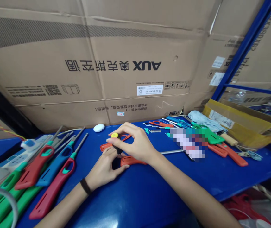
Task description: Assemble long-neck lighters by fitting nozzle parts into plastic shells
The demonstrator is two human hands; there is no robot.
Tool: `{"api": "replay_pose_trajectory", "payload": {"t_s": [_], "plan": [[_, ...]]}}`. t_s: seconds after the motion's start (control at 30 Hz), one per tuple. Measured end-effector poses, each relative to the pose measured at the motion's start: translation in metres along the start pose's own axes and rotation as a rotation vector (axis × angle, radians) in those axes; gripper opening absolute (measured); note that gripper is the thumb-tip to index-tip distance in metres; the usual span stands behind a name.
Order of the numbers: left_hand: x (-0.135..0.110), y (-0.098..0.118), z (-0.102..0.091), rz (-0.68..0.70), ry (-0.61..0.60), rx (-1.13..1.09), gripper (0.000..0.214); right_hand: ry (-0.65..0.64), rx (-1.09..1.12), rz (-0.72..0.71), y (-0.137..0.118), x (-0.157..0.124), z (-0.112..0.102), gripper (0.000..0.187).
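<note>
The right hand [133,142] pinches the yellow-capped black handle of a small screwdriver [117,147] in its fingertips, while the left hand [103,169] curls just beneath, beside an orange lighter shell [132,161]. Red, blue and green utility lighters [54,171] lie at nine o'clock on the blue worktop [137,202]; orange lighter parts [232,155] lie at three o'clock, below flattened AUX cardboard [135,63].
</note>
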State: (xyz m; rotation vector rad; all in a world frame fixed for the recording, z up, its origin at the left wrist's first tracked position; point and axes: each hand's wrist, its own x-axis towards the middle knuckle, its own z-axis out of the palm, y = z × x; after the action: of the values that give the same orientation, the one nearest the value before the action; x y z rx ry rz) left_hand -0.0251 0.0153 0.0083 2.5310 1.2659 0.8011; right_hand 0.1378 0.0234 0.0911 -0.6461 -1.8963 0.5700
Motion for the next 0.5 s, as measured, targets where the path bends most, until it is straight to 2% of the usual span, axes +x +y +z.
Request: {"api": "replay_pose_trajectory", "payload": {"t_s": [0.2,0.33,0.43,0.5], "plan": [[0.001,0.005,-0.002,-0.041,-0.023,-0.073,0.043,0.197,-0.238,0.134,-0.014,0.002,0.018,0.041],[-0.002,0.016,-0.011,-0.086,-0.097,0.019,0.039,0.145,-0.259,0.275,-0.021,0.006,0.023,0.039],[-0.022,0.026,-0.023,-0.092,-0.192,0.084,0.029,0.165,-0.175,0.276,-0.027,0.009,0.006,0.043],[-0.051,0.031,-0.03,-0.107,-0.186,0.129,0.03,0.254,-0.096,0.236,-0.029,0.009,-0.017,0.043]]}}
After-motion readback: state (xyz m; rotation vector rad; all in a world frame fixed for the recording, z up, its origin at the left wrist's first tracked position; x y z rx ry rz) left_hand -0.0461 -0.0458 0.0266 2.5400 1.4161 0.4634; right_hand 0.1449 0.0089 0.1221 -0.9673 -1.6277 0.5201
